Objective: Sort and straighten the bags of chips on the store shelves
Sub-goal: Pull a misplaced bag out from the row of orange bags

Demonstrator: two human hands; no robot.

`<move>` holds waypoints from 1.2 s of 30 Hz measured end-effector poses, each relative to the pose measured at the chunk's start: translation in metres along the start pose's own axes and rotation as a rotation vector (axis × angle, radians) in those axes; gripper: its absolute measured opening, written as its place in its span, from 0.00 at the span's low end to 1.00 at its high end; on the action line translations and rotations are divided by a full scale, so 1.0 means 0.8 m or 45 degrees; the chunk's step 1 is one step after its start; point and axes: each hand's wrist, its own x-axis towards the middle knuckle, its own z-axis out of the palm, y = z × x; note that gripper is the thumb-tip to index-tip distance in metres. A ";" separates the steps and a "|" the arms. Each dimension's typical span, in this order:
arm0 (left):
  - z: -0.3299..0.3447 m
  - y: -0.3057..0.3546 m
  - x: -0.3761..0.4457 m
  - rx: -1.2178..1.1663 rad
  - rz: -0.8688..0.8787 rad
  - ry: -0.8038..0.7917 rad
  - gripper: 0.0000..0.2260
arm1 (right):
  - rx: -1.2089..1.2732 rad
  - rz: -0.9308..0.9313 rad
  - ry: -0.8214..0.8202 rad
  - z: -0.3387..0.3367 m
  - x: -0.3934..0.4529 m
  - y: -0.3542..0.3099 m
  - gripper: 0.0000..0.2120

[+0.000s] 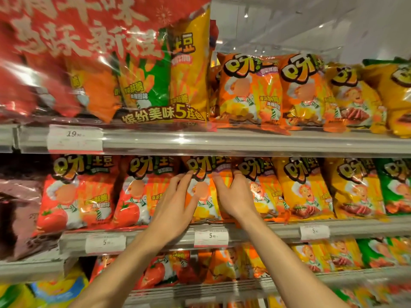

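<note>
A: Shelving, largest element first: how many tiers?

B: Four tiers show. The top shelf [244, 141] carries one large red multipack [73, 58] at left and four single bags to its right. The middle shelf [255, 230] holds seven bags in a row: two red tomato bags [75, 192], two orange, two yellow steak bags [300, 190], one green bag [395, 185]. The lower tiers are blurred, so their count is uncertain.

A: And price tags?

B: Four are legible as tags: one on the top rail [75, 138], three on the middle rail, including the central tag [211, 237].

A: Orientation of the handled item?

B: The orange chip bag [204, 196], third from the left on the middle shelf, stands upright, long axis vertical, printed face outward, logo at the top.

A: Hand pose?

B: Both forearms reach up and forward. The left hand [175, 203] lies on the bag's left face, fingers extended, tips near the logo. The right hand [231, 194] grips the bag's right edge, fingers curled over it beside the neighbouring orange bag [260, 187].
</note>
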 end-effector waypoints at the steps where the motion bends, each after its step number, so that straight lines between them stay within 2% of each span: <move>1: -0.001 -0.002 0.001 0.020 0.008 0.020 0.27 | 0.011 0.004 0.001 0.003 0.001 -0.002 0.34; 5: 0.001 -0.009 0.001 0.166 0.054 0.043 0.25 | -0.070 -0.048 -0.031 0.008 0.001 -0.002 0.30; 9: 0.006 -0.014 -0.003 0.395 0.162 -0.058 0.25 | -0.187 -0.168 -0.005 0.010 -0.010 0.016 0.29; 13: 0.000 -0.014 -0.004 0.469 0.201 -0.199 0.29 | -0.307 -0.314 -0.042 0.008 -0.013 0.026 0.31; 17: -0.005 -0.020 -0.002 0.581 0.254 -0.190 0.32 | -0.582 -0.639 0.057 -0.004 -0.012 0.041 0.30; 20: -0.003 -0.024 0.001 0.673 0.280 -0.178 0.32 | -0.766 -0.792 0.002 -0.012 -0.004 0.057 0.29; 23: 0.001 -0.028 0.004 0.722 0.285 -0.165 0.31 | -0.833 -0.796 -0.074 -0.012 0.002 0.069 0.30; 29: 0.007 -0.030 0.002 0.755 0.279 -0.142 0.29 | -0.929 -0.768 -0.094 -0.006 0.002 0.073 0.31; 36: 0.012 -0.022 -0.006 0.634 0.226 -0.107 0.29 | -0.874 -0.727 -0.079 -0.008 -0.003 0.069 0.32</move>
